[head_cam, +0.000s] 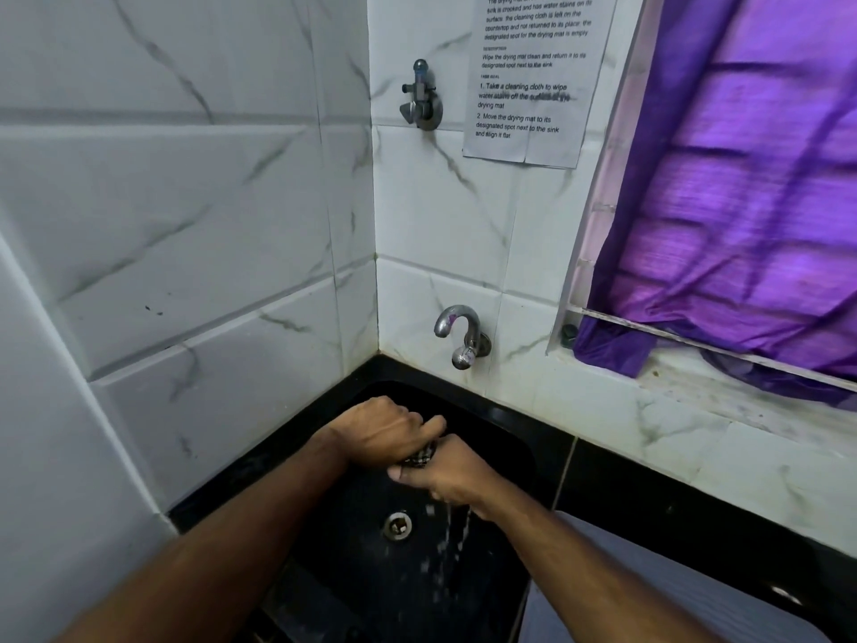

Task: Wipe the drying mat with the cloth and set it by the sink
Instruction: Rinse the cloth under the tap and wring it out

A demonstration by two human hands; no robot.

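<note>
Both my hands are together over the black sink [505, 438]. My left hand [382, 431] and my right hand [452, 471] each grip an end of a dark patterned cloth [421, 456], twisted tight between them and mostly hidden by the fingers. Water streams down from the cloth [457, 526] into the basin. A pale grey drying mat [649, 582] lies flat on the counter just right of the sink, under my right forearm.
A chrome tap [457, 329] juts from the tiled wall above the sink, with a valve [421, 97] higher up. The drain [397, 525] sits in the basin floor. A purple curtain [742, 201] covers the window at right; a paper notice [533, 81] is stuck to the wall.
</note>
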